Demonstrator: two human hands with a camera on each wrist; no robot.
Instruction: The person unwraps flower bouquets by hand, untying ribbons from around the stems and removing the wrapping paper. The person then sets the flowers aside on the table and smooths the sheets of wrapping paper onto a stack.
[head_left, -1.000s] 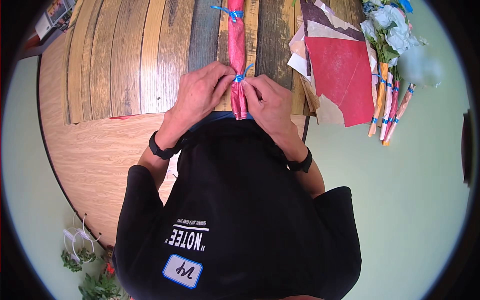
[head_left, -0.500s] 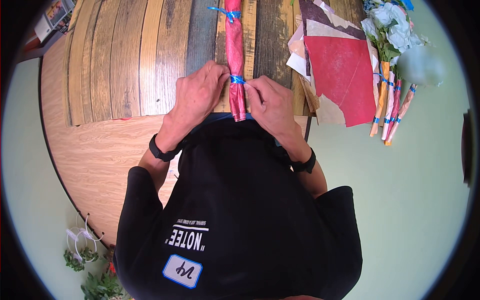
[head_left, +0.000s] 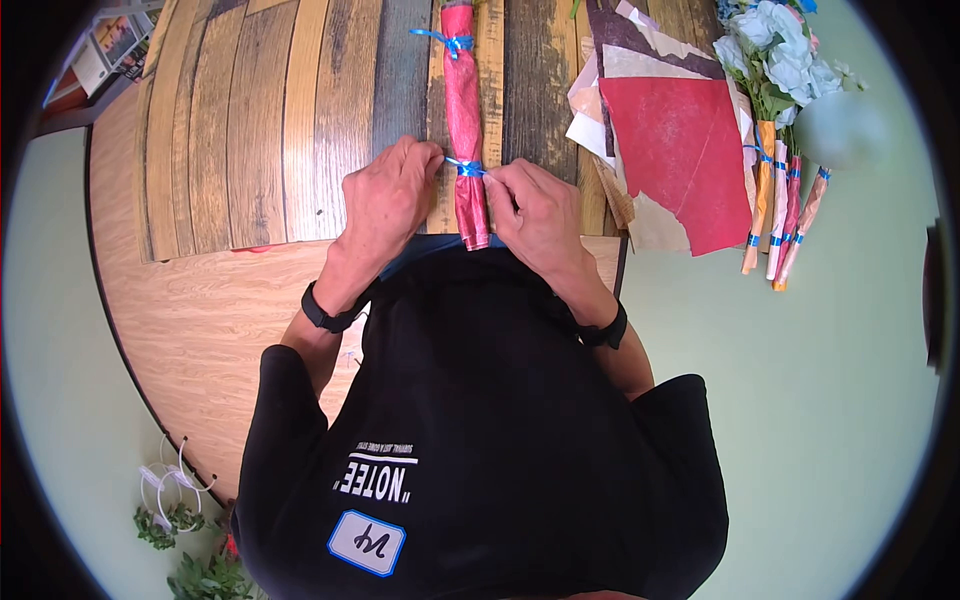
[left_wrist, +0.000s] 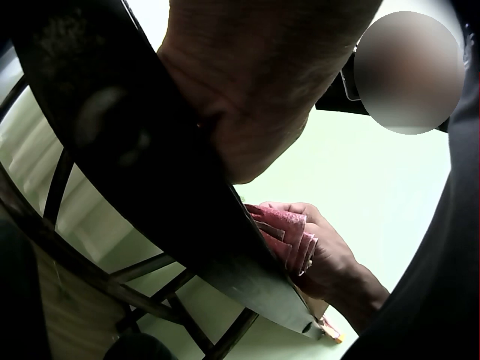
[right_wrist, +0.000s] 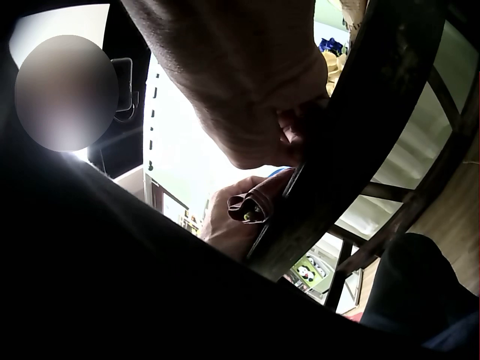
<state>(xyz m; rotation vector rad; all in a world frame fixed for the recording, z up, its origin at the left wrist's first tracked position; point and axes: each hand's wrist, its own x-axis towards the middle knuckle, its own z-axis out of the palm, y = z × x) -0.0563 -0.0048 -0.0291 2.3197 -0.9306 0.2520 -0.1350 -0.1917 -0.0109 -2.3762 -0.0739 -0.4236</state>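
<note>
A slim roll wrapped in pink-red paper [head_left: 464, 110] lies upright in the head view across the table's near edge. One blue ribbon [head_left: 469, 169] circles it near its lower end, and another blue ribbon [head_left: 455, 44] is tied higher up. My left hand [head_left: 389, 197] pinches one ribbon end, just left of the roll. On the other side my right hand [head_left: 538, 209] pinches the ribbon close against the paper. In the left wrist view the folded paper end [left_wrist: 289, 238] shows beyond the table edge; the right wrist view shows the rolled end [right_wrist: 251, 208] too.
Sheets of paper, a red one [head_left: 680, 160] on top, lie at the table's right side. Beyond them are pale blue flowers [head_left: 780, 55] and several wrapped stems [head_left: 762, 200] with blue bands. The wooden table [head_left: 260, 130] extends left. Green plants [head_left: 210, 577] stand at lower left.
The left hand has moved left, away from the roll, drawing out a ribbon end. The loose ribbon end that stood up at the right a second ago is no longer seen there.
</note>
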